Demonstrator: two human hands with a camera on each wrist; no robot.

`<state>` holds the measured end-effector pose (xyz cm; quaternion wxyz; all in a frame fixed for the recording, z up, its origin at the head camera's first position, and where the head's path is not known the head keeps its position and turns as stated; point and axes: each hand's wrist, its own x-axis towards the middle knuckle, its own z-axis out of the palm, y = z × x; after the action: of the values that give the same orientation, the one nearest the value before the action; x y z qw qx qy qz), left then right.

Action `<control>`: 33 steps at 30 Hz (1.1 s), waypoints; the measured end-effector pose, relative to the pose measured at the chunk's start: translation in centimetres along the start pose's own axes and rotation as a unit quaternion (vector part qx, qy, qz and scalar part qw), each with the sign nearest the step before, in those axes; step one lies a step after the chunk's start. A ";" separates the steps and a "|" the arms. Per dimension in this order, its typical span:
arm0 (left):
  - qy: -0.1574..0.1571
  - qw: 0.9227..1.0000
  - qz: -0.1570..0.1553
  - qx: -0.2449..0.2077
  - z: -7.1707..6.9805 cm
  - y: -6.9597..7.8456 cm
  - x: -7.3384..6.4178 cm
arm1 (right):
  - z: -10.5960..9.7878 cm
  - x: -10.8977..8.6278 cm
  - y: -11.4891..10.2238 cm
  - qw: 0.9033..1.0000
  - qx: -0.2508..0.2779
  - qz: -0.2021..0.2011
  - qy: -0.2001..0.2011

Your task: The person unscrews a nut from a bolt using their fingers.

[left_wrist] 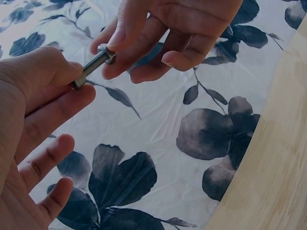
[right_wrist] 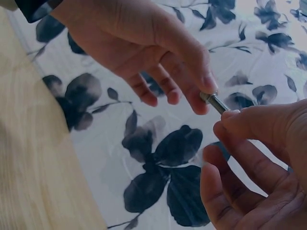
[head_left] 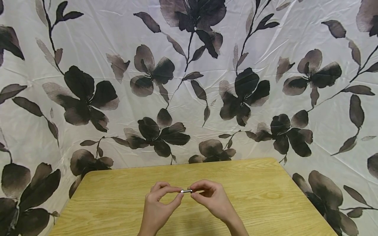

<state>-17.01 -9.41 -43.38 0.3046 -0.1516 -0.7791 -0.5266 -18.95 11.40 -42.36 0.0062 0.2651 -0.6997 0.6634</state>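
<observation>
A small silver threaded bolt [head_left: 186, 191] is held nearly level above the table, between both hands. My left hand [head_left: 160, 203] pinches its left end between thumb and index finger; the other fingers are spread loosely in the left wrist view. At the right end, my right hand [head_left: 214, 200] pinches with thumb and fingertips. In the left wrist view the bolt's threaded shank [left_wrist: 96, 63] shows between the hands, with a wider piece at either end. Fingertips partly cover both ends, so I cannot tell which is the head and which a nut.
Below the hands lies a wood-grain table [head_left: 118, 196] with rounded far corners. Behind it and at its sides hangs a white cloth [head_left: 206, 72] printed with dark flowers and leaves. A dark band [right_wrist: 36, 9] sits at the left wrist.
</observation>
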 end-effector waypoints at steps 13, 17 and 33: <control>0.001 1.000 -0.003 0.010 0.0 0.1 0.0 | 0.1 0.0 0.0 1.000 0.003 -0.014 0.002; 0.002 1.000 -0.005 0.011 0.0 0.1 0.0 | 0.1 -0.1 0.1 1.000 0.004 -0.010 0.001; 0.007 0.993 0.114 -0.016 -0.1 -0.4 0.4 | 0.0 0.3 -0.4 0.995 -0.016 0.100 0.013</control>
<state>-17.52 -9.67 -43.46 0.3655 -0.2412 -0.7459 -0.5018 -19.08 11.32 -41.86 -0.0472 0.1848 -0.7333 0.6527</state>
